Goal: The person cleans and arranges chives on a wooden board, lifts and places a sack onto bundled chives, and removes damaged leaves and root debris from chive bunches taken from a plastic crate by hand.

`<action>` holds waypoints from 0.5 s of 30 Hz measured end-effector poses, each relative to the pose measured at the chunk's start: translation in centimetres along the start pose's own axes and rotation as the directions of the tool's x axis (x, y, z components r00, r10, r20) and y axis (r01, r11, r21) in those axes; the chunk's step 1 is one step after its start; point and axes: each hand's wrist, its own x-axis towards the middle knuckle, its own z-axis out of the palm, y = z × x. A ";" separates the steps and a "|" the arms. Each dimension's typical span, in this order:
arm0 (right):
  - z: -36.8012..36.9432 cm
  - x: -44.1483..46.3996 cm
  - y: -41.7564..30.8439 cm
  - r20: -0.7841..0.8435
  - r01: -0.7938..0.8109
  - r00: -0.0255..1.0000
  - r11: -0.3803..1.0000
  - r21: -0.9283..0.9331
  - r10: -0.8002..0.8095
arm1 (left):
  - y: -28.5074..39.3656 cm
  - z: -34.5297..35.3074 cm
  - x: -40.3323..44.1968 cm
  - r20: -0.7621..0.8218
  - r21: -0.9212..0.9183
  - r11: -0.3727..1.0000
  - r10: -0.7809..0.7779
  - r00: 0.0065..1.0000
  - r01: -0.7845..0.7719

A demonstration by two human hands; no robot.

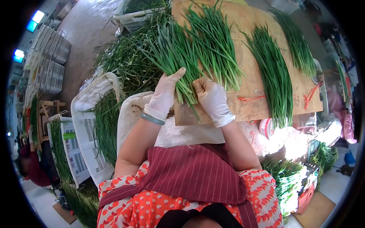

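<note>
A striped apron (194, 171) sits before the near edge of the wooden board (232, 111). At the board's left edge, the gloved left hand (165, 91) closes round a bunch of green stalks (173, 51); over the board, the gloved right hand (211, 95) has fingers curled at the stalk ends, though whether they pinch any I cannot tell. Three more bunches (272, 72) lie on the board; off its left side spreads a heap of loose greens (125, 57), then stacked crates (51, 59).

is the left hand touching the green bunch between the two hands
Touching: the head view shows the gloved left hand with its thumb laid over the green bunch.
</note>
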 end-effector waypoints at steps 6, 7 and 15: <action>1.4 0.0 1.1 -0.132 -0.004 0.991 0.990 0.138 0.022 | -0.1 -0.1 -0.2 -0.022 0.039 0.996 0.086 0.996 -0.085; 1.4 0.0 1.0 -0.132 -0.003 0.991 0.991 0.137 0.021 | -0.2 -0.1 -0.1 -0.048 0.031 0.998 0.063 0.997 -0.061; -0.8 -0.7 -0.3 -0.145 0.005 0.989 0.998 0.065 0.004 | -0.4 0.0 -0.1 -0.043 0.020 0.997 0.071 0.997 -0.071</action>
